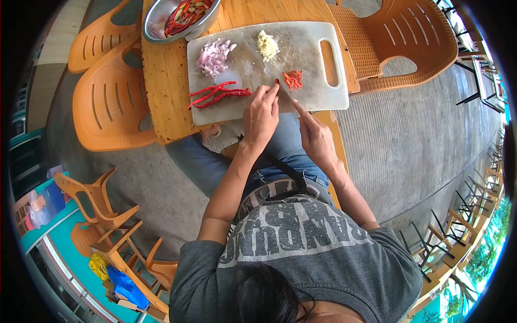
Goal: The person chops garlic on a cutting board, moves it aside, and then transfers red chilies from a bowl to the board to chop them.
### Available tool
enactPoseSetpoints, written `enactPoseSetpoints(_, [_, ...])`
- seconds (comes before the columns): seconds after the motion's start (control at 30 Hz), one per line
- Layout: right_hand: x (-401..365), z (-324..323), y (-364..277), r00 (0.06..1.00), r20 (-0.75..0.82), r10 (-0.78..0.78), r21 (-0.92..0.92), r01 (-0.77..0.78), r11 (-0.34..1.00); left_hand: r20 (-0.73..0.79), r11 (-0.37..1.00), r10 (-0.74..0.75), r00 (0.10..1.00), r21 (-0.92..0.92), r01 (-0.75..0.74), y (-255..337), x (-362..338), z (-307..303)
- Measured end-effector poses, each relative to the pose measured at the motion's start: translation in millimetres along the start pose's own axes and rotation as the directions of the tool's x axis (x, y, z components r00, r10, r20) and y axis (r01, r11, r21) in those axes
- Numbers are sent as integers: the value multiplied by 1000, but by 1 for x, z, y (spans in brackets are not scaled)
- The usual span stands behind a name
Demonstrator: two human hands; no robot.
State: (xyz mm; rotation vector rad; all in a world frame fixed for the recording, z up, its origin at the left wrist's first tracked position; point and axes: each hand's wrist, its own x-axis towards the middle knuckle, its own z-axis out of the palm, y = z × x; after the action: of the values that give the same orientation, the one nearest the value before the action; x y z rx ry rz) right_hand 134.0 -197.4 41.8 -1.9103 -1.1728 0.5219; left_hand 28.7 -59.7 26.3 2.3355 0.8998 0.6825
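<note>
My left hand [261, 116] is closed, its fingertips pressing a red chili [277, 81] onto the white cutting board [315, 40]. Only the chili's tip shows past my fingers. My right hand [318, 137] grips a knife [286, 98], index finger along the back of the blade; the handle is hidden in my palm. The blade is close beside my left fingertips. Sliced red chili [293, 79] lies in a small pile just beyond the blade. Several whole red chilies [219, 95] rest on the board's left, below chopped shallots [214, 57]. Chopped garlic [267, 46] is heaped near the far edge.
A metal bowl [198, 28] with red chilies and other pieces stands at the back left of the wooden table [167, 102]. Orange chairs stand left [110, 110] and right [406, 40] of the table. More chairs [99, 202] and tables are farther off.
</note>
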Motion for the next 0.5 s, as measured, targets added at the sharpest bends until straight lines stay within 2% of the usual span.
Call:
enactPoseSetpoints(0.13, [0,0,-4,998,21,51,9,-51,999,-4,994,17,1000,111,-16,4,6,-2])
enactPoseSetpoints(0.23, [0,-5,1,995,51,80,83,-84,993,95,976,52,994,206,-70,8,9,-17])
enactPoseSetpoints(0.3, [0,-8,3,995,65,76,153,-85,985,121,980,41,992,190,-63,8,0,-19])
enactPoseSetpoints(0.43, [2,-17,-6,980,130,150,80,-161,984,86,997,-10,996,76,4,10,-20,-21])
enactPoseSetpoints(0.5, [0,-17,-6,979,148,138,101,-153,983,71,999,-27,997,25,25,4,-24,-17])
